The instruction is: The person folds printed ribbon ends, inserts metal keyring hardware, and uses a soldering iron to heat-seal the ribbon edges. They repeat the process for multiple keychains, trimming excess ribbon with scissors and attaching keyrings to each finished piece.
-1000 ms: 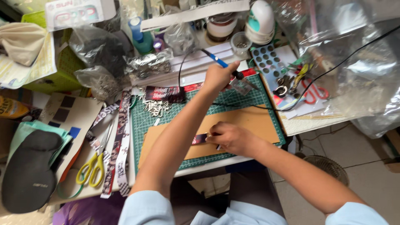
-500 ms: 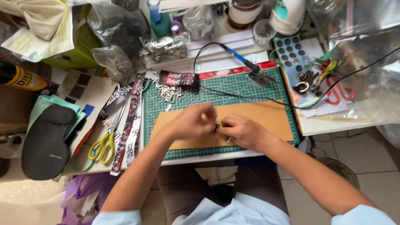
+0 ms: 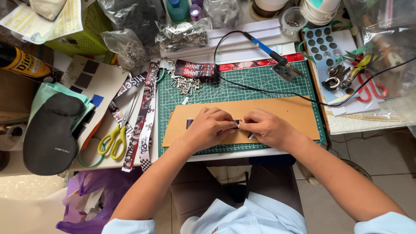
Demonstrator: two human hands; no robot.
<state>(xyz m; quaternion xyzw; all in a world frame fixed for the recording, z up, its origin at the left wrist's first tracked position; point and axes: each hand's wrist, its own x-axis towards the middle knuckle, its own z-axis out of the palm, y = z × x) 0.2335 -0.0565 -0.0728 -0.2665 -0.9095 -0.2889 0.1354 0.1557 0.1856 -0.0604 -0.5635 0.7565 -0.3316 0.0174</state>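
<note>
the dark strap piece (image 3: 189,123) lies on the tan board (image 3: 294,113) over the green cutting mat (image 3: 242,84), its middle pinched between both hands. the left hand (image 3: 209,127), a second ago at the blue-handled soldering iron (image 3: 265,48), has let it go and come back to the strap (the iron now rests at the mat's far edge). the right hand (image 3: 267,128) meets it fingertip to fingertip; both grips are narrow, closed on the strap, so the work has passed from heating to hand pressing.

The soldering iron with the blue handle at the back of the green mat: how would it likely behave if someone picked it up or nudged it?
The soldering iron looks slim and rigid, so probably light and stiff in the hand. Its black cord loops across the cutting mat, so it would likely drag. The round handle may roll if pushed sideways, though its tip lies by a small clear piece.
</note>
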